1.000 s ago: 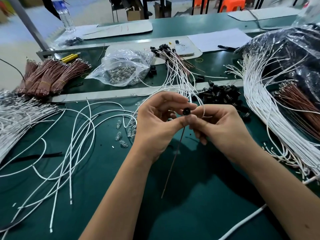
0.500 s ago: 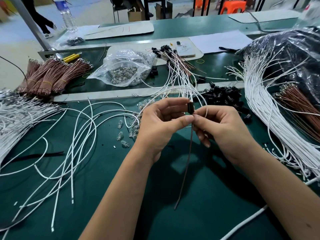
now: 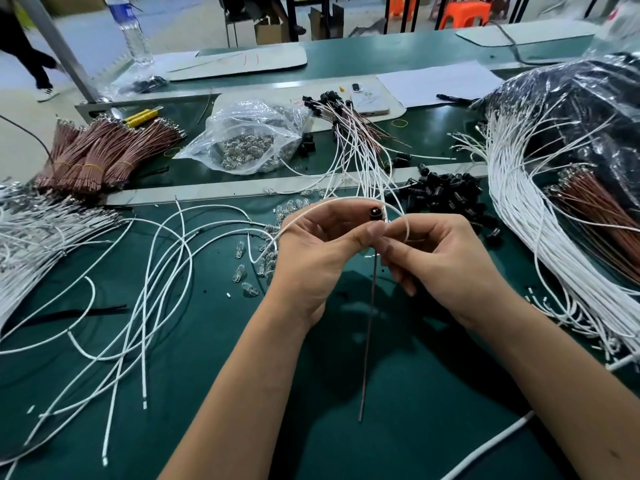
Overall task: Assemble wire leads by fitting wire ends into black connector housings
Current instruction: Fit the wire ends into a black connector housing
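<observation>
Black connector housing (image 3: pixel 375 214) pinched in left hand (image 3: pixel 322 251) grip, right hand (image 3: pixel 440 261) pinching white wire (image 3: pixel 406 227)

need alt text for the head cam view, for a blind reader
Two hands, left hand and right hand, pinch a black connector housing above a green bench; a brown wire hangs below and a white wire loops over them.
</observation>
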Available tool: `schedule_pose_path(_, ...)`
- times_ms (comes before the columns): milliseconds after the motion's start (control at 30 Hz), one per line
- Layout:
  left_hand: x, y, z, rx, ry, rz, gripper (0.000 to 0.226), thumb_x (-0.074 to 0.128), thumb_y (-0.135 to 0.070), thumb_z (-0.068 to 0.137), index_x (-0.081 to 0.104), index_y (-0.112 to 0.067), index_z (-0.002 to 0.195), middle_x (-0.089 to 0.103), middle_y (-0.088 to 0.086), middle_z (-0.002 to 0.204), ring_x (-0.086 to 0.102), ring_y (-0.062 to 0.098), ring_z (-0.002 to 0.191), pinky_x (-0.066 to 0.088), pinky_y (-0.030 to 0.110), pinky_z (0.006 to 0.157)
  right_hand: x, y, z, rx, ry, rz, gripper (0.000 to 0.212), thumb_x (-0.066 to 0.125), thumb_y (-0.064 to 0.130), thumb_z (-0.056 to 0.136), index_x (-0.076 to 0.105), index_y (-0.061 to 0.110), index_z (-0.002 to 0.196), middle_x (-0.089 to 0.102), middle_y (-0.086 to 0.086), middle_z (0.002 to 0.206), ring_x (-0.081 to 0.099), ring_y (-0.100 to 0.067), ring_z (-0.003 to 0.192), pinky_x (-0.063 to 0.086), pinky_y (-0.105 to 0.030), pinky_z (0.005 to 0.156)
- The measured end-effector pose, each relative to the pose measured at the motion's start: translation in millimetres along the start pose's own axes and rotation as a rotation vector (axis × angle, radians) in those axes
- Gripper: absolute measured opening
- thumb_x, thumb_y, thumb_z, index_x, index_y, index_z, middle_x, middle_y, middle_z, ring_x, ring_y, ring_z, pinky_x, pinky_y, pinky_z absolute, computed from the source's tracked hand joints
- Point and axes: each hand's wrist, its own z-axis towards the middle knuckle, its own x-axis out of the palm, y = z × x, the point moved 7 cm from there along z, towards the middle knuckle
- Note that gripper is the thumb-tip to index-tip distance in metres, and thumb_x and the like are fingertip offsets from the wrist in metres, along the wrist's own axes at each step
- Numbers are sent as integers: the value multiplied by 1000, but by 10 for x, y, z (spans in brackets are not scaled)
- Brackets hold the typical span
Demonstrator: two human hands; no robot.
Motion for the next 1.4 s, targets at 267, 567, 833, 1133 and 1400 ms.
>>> schedule_pose_path(267, 128, -129, -38, 155, 171, 13, 22, 75, 9, 72, 74, -3, 92, 77, 6, 93, 73, 17, 90, 56, 25, 83, -6, 165, -23, -105, -26, 76, 10, 74, 15, 82, 71, 6, 84, 60, 1, 59, 54, -9, 48, 45, -21, 45)
schedule_pose_path(567, 183, -187, -43, 198, 242, 14, 27, 75, 7, 74, 79, -11, 93, 78, 4, 98, 73, 17, 95, 55, 25, 86, -29, 179, -11, -157, -25, 41, 11, 68, -8, 93, 72, 1, 91, 65, 2, 66, 58, -12, 57, 49, -25, 49)
schedule_pose_path(833, 169, -208, -23, 245, 236, 118, 27, 81, 11, 72, 76, -6, 93, 76, 6, 95, 72, 21, 93, 56, 29, 84, -37, 237, -18, -255, -25, -47, 21, 70, -10, 91, 75, 10, 90, 65, 0, 69, 57, -13, 54, 49, -23, 51)
schedule_pose_path(1133, 138, -203, -23, 208, 200, 127, 27, 82, 4, 74, 80, -11, 96, 78, 10, 98, 73, 22, 96, 56, 29, 87, -48, 251, -31, -268, -61, -58, 18, 70, -10, 91, 75, 7, 96, 65, 3, 70, 61, -17, 57, 51, -29, 52)
schedule_pose_path(1400, 133, -190, -12, 211, 211, 125, 26, 80, 7, 75, 78, -5, 98, 77, 11, 97, 72, 23, 94, 56, 30, 85, -29, 260, -22, -256, -49, -66, 20, 68, -10, 92, 75, 9, 97, 66, 5, 69, 61, -14, 57, 52, -27, 53)
